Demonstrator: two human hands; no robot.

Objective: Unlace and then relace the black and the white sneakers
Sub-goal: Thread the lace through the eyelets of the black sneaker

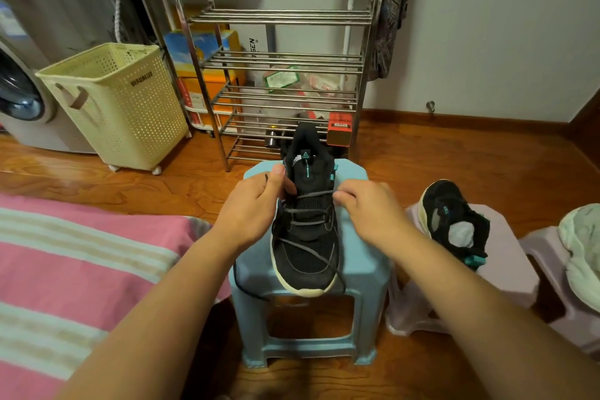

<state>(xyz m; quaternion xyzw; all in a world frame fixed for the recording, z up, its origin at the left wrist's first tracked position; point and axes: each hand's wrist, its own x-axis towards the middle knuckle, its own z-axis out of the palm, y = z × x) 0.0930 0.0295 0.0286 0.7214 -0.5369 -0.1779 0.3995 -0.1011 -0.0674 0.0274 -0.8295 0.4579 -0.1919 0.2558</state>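
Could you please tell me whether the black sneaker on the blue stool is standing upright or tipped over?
Upright: the black sneaker rests sole-down on the blue stool, tongue raised, toe toward the camera, laces crossing on top.

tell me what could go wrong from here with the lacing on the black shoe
The black sneaker has its toe jutting over the blue stool front edge, so a hard tug from the left hand or right hand might tip it off. The loose lace hanging below the seat could snag a stool leg.
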